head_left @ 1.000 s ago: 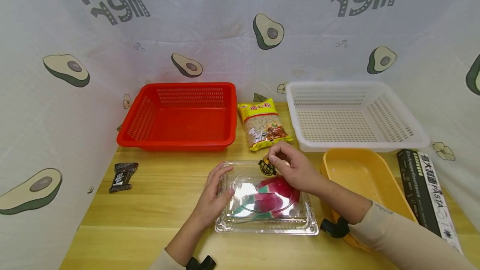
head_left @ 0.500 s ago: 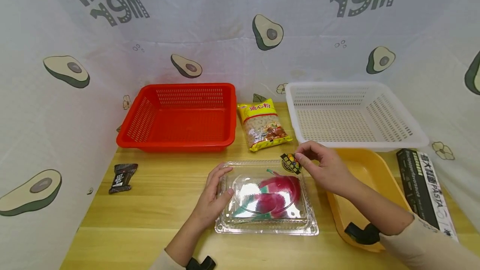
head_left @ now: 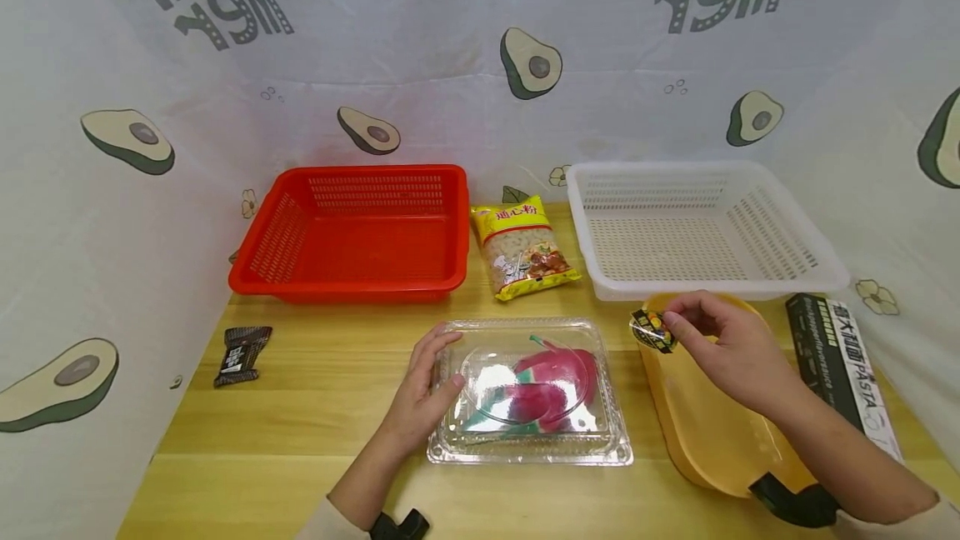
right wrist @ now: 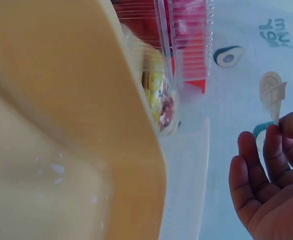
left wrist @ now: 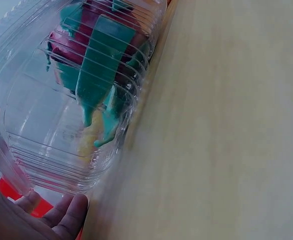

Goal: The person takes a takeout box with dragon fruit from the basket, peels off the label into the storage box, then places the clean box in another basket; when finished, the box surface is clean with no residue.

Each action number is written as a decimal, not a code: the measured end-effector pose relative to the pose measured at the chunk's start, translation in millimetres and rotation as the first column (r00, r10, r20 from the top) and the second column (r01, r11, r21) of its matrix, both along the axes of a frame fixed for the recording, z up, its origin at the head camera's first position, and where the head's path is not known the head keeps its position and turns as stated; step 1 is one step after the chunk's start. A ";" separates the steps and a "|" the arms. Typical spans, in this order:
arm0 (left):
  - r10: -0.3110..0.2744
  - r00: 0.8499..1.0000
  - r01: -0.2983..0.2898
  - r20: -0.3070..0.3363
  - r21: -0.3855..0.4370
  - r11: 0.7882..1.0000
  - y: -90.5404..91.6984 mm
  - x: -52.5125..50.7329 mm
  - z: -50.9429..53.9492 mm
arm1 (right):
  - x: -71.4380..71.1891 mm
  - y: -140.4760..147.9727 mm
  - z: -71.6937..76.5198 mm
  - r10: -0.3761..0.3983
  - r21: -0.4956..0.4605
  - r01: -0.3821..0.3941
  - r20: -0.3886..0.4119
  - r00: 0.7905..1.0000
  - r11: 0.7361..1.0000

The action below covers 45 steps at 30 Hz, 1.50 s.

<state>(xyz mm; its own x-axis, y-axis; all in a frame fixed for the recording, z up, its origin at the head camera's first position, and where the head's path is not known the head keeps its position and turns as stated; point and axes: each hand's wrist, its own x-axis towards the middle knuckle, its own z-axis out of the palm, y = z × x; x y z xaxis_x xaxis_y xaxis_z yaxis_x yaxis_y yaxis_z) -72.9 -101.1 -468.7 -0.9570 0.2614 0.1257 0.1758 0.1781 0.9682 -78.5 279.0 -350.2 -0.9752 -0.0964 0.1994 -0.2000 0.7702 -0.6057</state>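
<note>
A clear lidded plastic box with a red and green item inside lies on the table. My left hand rests on its left side, thumb on the lid and fingers along the edge; in the left wrist view the fingertips touch the box's end. Between thumb and forefinger my right hand pinches a small black and gold sticker above the orange tray's back left edge. The right wrist view shows the sticker from its pale back, hanging from the fingertips.
A red basket stands back left, a white basket back right, a yellow pasta bag between them. A dark wrapped packet lies at left, and a black and white pasta box beyond the tray.
My right hand has lifted the sticker off the clear box's lid and carried it right, over the orange tray's edge. The left hand has stayed on the box.
</note>
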 end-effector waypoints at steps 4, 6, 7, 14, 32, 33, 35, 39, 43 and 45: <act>-0.019 1.000 0.020 -0.012 0.018 1.000 -0.2 -1.0 0.2 | 2.7 8.5 -1.2 -0.042 0.039 0.039 0.063 0.997 0.998; -0.022 1.000 0.023 -0.020 0.019 1.000 -0.5 -1.4 0.1 | 3.3 11.8 -3.9 -0.061 0.051 0.056 0.100 0.993 0.997; -0.020 1.000 0.020 -0.021 0.017 1.000 -0.8 -1.5 0.0 | 3.5 13.5 -5.4 -0.071 0.055 0.064 0.118 0.990 0.996; -0.017 0.999 0.018 -0.036 0.019 1.000 -2.4 -1.6 -2.2 | 4.0 28.9 -12.5 -0.096 0.130 0.066 0.244 0.965 0.989; -0.025 1.000 0.026 -0.017 0.016 1.000 -2.3 -1.3 -1.7 | 5.9 59.7 -41.4 -0.019 0.187 -0.077 0.466 0.885 0.979; -0.023 1.000 0.024 -0.015 0.015 1.000 -2.3 -1.1 -1.7 | 6.2 60.0 -41.3 -0.020 0.193 -0.078 0.462 0.887 0.978; -0.020 1.000 0.020 -0.010 0.015 1.000 -2.0 -0.8 -1.6 | 7.2 60.0 -40.9 -0.021 0.199 -0.077 0.453 0.891 0.977; -0.018 1.000 0.018 -0.003 0.011 1.000 -1.7 -0.3 -0.9 | 8.7 60.2 -40.7 -0.004 0.186 -0.086 0.437 0.900 0.979; -0.017 1.000 0.017 -0.004 0.007 1.000 -1.8 0.4 -0.2 | 9.5 60.9 -44.2 0.025 0.159 -0.104 0.435 0.900 0.982; -0.017 1.000 0.017 -0.005 0.006 1.000 -1.8 0.6 0.0 | 9.8 61.6 -47.6 0.039 0.155 -0.118 0.436 0.899 0.981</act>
<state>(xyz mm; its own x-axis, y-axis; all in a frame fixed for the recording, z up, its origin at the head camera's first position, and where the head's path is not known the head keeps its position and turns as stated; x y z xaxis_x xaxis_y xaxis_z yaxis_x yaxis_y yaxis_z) -72.3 -102.9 -468.7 -0.9517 0.2772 0.1322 0.1837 0.1689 0.9684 -68.7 340.6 -397.8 -0.9495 -0.1708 -0.2631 -0.0154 0.8632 -0.5046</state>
